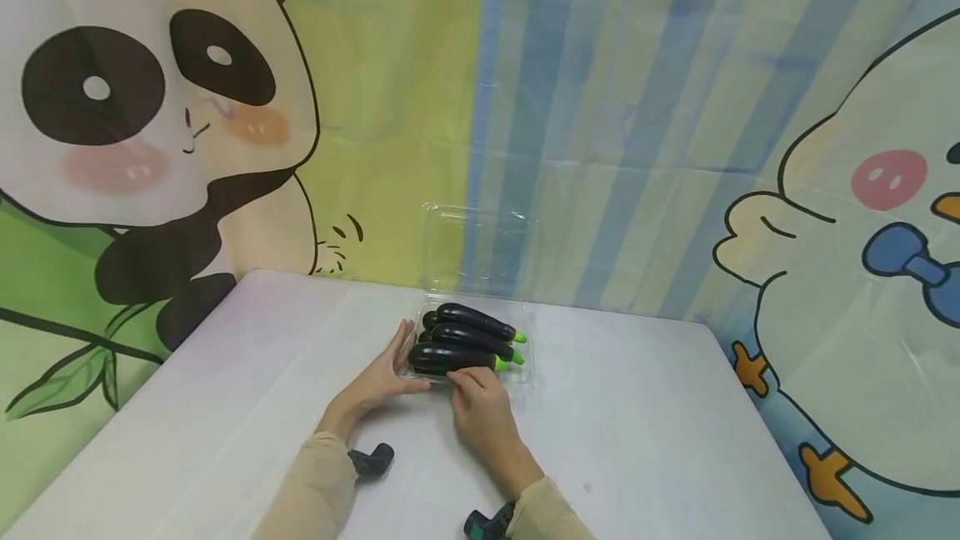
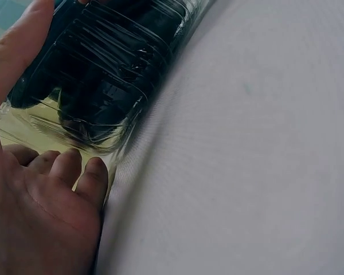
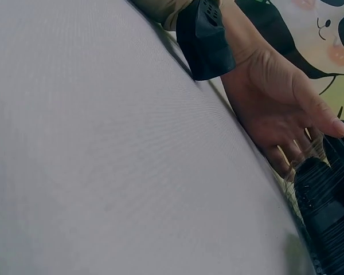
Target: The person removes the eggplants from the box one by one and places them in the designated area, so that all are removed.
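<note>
A clear plastic box (image 1: pixel 531 369) with its lid (image 1: pixel 480 244) raised behind it holds several dark, glossy eggplants (image 1: pixel 450 357) with green stem ends toward the right. My left hand (image 1: pixel 382 377) holds the box's left end, its thumb along the front side and fingers at the end wall. In the left wrist view the fingers (image 2: pixel 94 180) curl against the box's clear end. My right hand (image 1: pixel 483 411) is at the front side, fingers bent, fingertips touching at the nearest eggplant and the front rim. Whether they pinch either is hidden.
The box stands near the back of a white-covered table (image 1: pixel 637 432). A printed curtain (image 1: pixel 382 107) with cartoon animals hangs behind. Dark devices are strapped on the left wrist (image 1: pixel 371 461) and the right wrist (image 1: pixel 487 523).
</note>
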A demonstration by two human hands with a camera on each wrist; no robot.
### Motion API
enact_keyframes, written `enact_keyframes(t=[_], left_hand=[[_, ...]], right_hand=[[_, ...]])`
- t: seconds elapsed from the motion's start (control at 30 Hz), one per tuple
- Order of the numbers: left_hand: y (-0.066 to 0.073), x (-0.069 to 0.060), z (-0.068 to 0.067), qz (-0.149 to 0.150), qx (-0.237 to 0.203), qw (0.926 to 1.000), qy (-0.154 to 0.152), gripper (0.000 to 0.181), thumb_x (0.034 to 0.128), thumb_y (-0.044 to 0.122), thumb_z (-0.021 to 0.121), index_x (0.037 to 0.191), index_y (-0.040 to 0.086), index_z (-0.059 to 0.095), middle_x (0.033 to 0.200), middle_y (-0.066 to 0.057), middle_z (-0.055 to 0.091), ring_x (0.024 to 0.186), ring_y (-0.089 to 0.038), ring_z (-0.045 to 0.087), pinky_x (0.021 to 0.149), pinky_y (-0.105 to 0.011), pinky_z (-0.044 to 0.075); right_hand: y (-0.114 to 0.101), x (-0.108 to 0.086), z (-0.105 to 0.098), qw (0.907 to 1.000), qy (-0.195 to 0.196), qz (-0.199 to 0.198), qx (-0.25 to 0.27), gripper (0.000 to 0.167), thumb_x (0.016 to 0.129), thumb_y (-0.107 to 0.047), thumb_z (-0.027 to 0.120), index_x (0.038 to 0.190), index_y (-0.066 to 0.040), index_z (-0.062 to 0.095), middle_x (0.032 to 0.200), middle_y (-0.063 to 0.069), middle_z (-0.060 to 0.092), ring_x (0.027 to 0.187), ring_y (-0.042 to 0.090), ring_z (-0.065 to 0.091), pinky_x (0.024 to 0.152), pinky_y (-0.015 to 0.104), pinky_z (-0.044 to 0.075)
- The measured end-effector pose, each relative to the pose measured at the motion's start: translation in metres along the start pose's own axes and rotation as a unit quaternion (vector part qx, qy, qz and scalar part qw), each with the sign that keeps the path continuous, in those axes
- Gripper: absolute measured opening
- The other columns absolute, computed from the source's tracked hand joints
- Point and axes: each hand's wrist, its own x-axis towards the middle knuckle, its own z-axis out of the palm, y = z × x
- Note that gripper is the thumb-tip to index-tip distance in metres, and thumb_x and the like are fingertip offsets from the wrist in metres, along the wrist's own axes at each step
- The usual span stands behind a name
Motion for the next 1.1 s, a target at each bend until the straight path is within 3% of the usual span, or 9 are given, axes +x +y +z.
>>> enact_keyframes(t=[0.2, 0.43, 0.73, 0.9, 1.1], left_hand=[[-0.001, 0.001, 0.000, -0.006, 0.002, 1.0000, -0.003, 0.122, 0.0744, 0.014, 0.081, 0.152, 0.010, -0.014, 0.161, -0.005, -0.006, 0.148, -0.027, 0.004, 0.120, -0.042, 0.006], [0.001, 0.004, -0.001, 0.000, -0.004, 1.0000, -0.006, 0.121, 0.0751, 0.013, 0.080, 0.152, 0.010, -0.013, 0.161, -0.005, -0.003, 0.148, -0.025, 0.004, 0.120, -0.039, 0.007], [-0.003, 0.002, -0.004, 0.006, -0.019, 0.9997, -0.011, 0.121, 0.0750, 0.014, 0.080, 0.151, 0.007, -0.013, 0.161, -0.007, -0.003, 0.148, -0.026, 0.004, 0.118, -0.037, 0.007], [-0.004, 0.001, -0.004, -0.007, -0.012, 0.9999, -0.009, 0.121, 0.0740, 0.016, 0.081, 0.152, 0.009, -0.012, 0.161, -0.003, -0.002, 0.148, -0.022, 0.005, 0.118, -0.036, 0.007], [-0.002, 0.000, -0.006, -0.015, -0.010, 0.9997, -0.015, 0.120, 0.0744, 0.016, 0.081, 0.152, 0.010, -0.011, 0.161, 0.000, -0.001, 0.148, -0.018, 0.005, 0.119, -0.033, 0.008]], right_hand=[[-0.001, 0.002, -0.005, 0.9998, 0.001, -0.010, 0.016, 0.019, 0.074, -0.006, 0.069, 0.092, -0.011, 0.073, 0.091, -0.001, 0.068, 0.086, 0.015, 0.063, 0.081, 0.022, 0.052], [0.001, 0.005, -0.010, 0.9973, 0.020, -0.010, 0.070, 0.019, 0.076, -0.001, 0.066, 0.092, -0.009, 0.072, 0.094, 0.002, 0.068, 0.089, 0.017, 0.063, 0.084, 0.023, 0.052], [0.000, 0.010, -0.012, 0.9952, 0.019, -0.007, 0.096, 0.024, 0.080, -0.002, 0.067, 0.103, -0.009, 0.071, 0.099, 0.000, 0.067, 0.093, 0.015, 0.062, 0.086, 0.021, 0.051], [0.011, 0.018, -0.022, 0.9940, 0.003, 0.021, 0.107, 0.026, 0.083, -0.006, 0.069, 0.109, -0.007, 0.070, 0.103, 0.002, 0.067, 0.097, 0.016, 0.064, 0.086, 0.022, 0.054], [0.045, 0.028, -0.039, 0.9913, -0.013, 0.118, 0.056, 0.032, 0.081, -0.009, 0.075, 0.112, -0.004, 0.069, 0.104, 0.005, 0.068, 0.098, 0.022, 0.067, 0.084, 0.036, 0.057]])
